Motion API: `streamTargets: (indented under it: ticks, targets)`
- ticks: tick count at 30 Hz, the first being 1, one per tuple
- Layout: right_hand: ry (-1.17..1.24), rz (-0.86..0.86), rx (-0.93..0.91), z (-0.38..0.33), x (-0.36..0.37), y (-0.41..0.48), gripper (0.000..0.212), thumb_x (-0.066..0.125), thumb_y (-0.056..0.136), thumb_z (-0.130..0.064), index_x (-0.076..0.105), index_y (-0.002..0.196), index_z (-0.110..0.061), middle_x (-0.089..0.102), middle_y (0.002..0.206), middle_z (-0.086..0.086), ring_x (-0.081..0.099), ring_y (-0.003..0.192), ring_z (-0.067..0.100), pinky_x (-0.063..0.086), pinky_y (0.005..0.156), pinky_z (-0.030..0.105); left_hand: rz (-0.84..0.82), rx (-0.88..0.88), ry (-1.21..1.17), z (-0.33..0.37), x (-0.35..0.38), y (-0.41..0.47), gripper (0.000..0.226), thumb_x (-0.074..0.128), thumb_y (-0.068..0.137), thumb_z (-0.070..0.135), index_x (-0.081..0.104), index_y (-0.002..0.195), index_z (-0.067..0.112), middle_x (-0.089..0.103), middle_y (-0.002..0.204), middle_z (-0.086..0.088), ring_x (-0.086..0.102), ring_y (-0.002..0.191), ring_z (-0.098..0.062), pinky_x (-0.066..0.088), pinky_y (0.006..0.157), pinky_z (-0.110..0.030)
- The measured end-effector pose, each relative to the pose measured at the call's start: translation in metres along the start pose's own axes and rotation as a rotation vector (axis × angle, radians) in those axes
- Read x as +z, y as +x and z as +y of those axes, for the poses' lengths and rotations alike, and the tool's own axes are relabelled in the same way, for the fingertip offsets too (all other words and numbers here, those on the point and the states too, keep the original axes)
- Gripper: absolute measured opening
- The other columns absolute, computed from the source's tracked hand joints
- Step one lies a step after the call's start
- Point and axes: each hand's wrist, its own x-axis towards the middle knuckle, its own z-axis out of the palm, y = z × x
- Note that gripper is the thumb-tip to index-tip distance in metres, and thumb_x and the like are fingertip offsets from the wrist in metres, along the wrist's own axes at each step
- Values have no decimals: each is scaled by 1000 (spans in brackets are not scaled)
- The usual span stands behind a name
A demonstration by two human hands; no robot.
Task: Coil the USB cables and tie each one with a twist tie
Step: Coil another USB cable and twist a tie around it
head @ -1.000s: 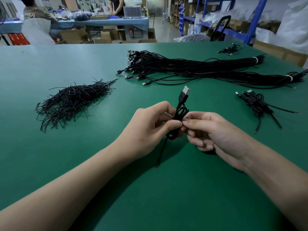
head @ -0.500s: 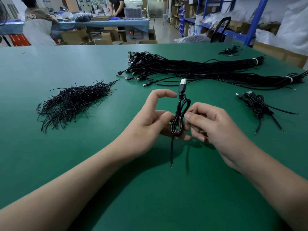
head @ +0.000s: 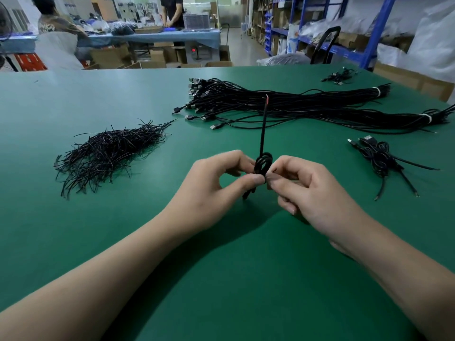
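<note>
Table (head: 73,242): green mat, wide, with the person's forearms reaching in from the near edge.

Coiled cable (head: 263,164): black, small tight loops, held above the table at centre between both hands; one free end (head: 264,124) stands straight up from the coil, red at its tip; a short dark end hangs below the left thumb, too dim to tell whether it is the plug.

Left hand (head: 211,190): thumb and forefinger curled, pinching the coil at its lower left; other fingers tucked behind.

Right hand (head: 312,193): thumb and forefinger pinching the same coil at its lower right, thumb tips almost meeting; whether a tie sits under the fingers cannot be told.

Twist ties (head: 108,153): loose black heap, left of the hands, well apart.

Straight USB cables (head: 283,107): two long bundles lying beyond the hands, plugs fanned at the left end; white bands (head: 376,91) near the right ends, any print too small to read.

Finished coils (head: 379,158): small cluster at right; a further cluster (head: 341,76) near the far edge.

Background: blue shelving (head: 379,28), cartons, two people at a far bench; no lettering legible.
</note>
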Motion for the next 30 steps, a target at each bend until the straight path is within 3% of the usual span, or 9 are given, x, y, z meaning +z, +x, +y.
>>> streamTargets:
  ticks: [3, 6, 11, 13, 15, 20, 24, 28, 30]
  targets:
    - [-315, 66, -218, -2, 1, -2, 19, 62, 98, -17, 60, 79, -18, 47, 59, -13, 39, 53, 4, 29, 54, 14, -15, -124, -280, 2, 4, 0, 16, 65, 94, 26, 61, 82, 17, 70, 74, -1, 65, 73, -10, 48, 71, -23]
    - [-491, 117, -362, -8, 2, -4, 18, 66, 95, -11, 63, 78, -17, 52, 63, -10, 45, 53, 1, 31, 52, 9, 1, -237, -541, 6, 4, 0, 19, 65, 93, 31, 55, 101, 16, 73, 73, -8, 69, 64, -22, 51, 57, -29]
    - [-341, 39, -237, -5, -1, -2, 22, 62, 99, -15, 60, 78, -21, 51, 61, -4, 43, 52, 7, 32, 56, 16, -77, -230, -690, 5, 2, -1, 19, 61, 97, 24, 53, 113, 20, 72, 79, -11, 71, 62, -27, 54, 59, -29]
    - [-130, -17, -83, -2, -2, 0, 22, 58, 102, -17, 56, 80, -16, 46, 63, 10, 43, 53, 19, 35, 54, 25, -116, -180, -645, 4, 2, -1, 19, 57, 96, 18, 60, 115, 16, 73, 82, -6, 74, 70, -26, 56, 67, -26]
    - [-1, -47, 3, 1, -3, 1, 22, 54, 103, -16, 52, 83, -8, 44, 62, 7, 42, 51, 15, 36, 50, 19, -128, -161, -590, 4, 3, 0, 23, 58, 94, 16, 64, 116, 11, 73, 82, -3, 74, 72, -22, 55, 70, -24]
    - [23, -69, -28, 4, 1, 2, 34, 52, 99, -40, 50, 80, -13, 42, 61, 3, 35, 54, 18, 31, 48, 22, -73, -146, -500, 3, 5, 0, 23, 62, 95, 15, 65, 117, 8, 68, 78, -14, 69, 71, -21, 55, 74, -34]
    - [75, 31, -61, 8, 7, 3, 43, 52, 100, -45, 45, 77, -9, 34, 56, -12, 30, 50, 7, 28, 46, 19, -67, -116, -409, 5, 7, -2, 18, 62, 97, 18, 66, 115, 19, 63, 74, -2, 61, 73, -16, 50, 69, -28]
    - [-19, 146, -99, 8, 7, 4, 45, 48, 99, -46, 39, 71, -13, 31, 58, -14, 29, 53, 9, 26, 52, 33, -98, -21, -185, 6, 10, -4, 30, 51, 102, 8, 61, 130, 15, 72, 101, 0, 68, 99, -15, 54, 86, -31]
    - [-53, 172, -97, 6, 7, 3, 45, 48, 97, -47, 39, 71, -11, 30, 60, -10, 29, 57, 13, 24, 55, 37, -66, 80, 58, 6, 10, -3, 30, 61, 98, 8, 64, 128, 14, 70, 104, 4, 65, 100, -10, 52, 87, -30]
